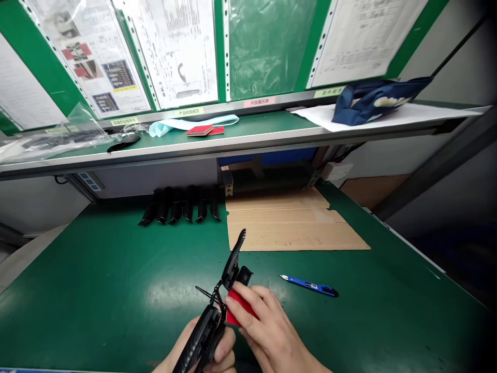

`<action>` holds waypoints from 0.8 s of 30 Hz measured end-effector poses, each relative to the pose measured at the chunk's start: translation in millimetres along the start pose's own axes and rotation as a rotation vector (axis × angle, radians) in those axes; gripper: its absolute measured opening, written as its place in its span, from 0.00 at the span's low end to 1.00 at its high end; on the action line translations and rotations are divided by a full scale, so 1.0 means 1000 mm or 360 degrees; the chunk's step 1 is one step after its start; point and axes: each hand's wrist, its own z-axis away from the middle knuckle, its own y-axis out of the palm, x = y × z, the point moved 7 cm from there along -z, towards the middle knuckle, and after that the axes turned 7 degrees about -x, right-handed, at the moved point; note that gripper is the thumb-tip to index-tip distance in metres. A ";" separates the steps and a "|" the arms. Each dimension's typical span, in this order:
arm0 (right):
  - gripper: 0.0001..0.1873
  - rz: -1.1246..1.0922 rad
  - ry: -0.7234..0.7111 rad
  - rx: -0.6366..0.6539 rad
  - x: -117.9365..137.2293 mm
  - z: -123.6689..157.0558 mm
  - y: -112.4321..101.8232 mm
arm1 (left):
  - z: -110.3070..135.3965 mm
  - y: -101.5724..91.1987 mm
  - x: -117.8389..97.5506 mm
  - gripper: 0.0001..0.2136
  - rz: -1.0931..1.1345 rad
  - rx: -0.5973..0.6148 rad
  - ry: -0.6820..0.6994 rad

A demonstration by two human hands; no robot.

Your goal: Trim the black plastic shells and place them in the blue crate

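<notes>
My left hand (224,348) is closed around several black moulded plastic parts (202,331), which are joined by thin black runners. One curved, ribbed piece (235,254) sticks up away from me at the top. My right hand (274,329) pinches a small red pad (239,306) against the parts, beside the thin runners. The pad's underside and the place where it meets the plastic are hidden by my fingers. To the right of my right hand, a blue utility knife (310,285) lies on the green table with its blade tip out.
A row of black curved parts (180,204) lies at the back left, beside a flat cardboard sheet (287,223). The shelf (267,129) above carries red pads (202,130), a light-blue strip (174,125), plastic bags (58,140) and a dark blue pouch (376,101).
</notes>
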 end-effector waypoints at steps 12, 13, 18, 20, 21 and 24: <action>0.30 -0.0096 0.0016 0.0055 -0.015 0.003 -0.011 | -0.010 0.007 0.004 0.22 -0.0047 0.0086 -0.0034; 0.29 -0.0129 -0.0010 0.0078 -0.018 0.004 -0.010 | -0.010 0.008 0.005 0.22 -0.0049 0.0103 -0.0050; 0.24 -0.0364 0.0758 -0.0043 -0.071 0.010 -0.006 | -0.016 0.009 -0.002 0.14 0.0165 0.0089 0.0145; 0.24 -0.0627 0.0885 -0.0068 -0.073 0.012 -0.002 | -0.018 0.010 -0.001 0.16 0.0159 0.0150 0.0165; 0.23 -0.0767 0.0880 -0.0073 -0.068 0.012 0.000 | -0.019 0.010 0.000 0.16 0.0147 0.0177 0.0171; 0.21 -0.1112 0.0828 -0.0121 -0.051 0.008 0.000 | -0.023 0.007 0.000 0.15 0.0124 0.0224 0.0182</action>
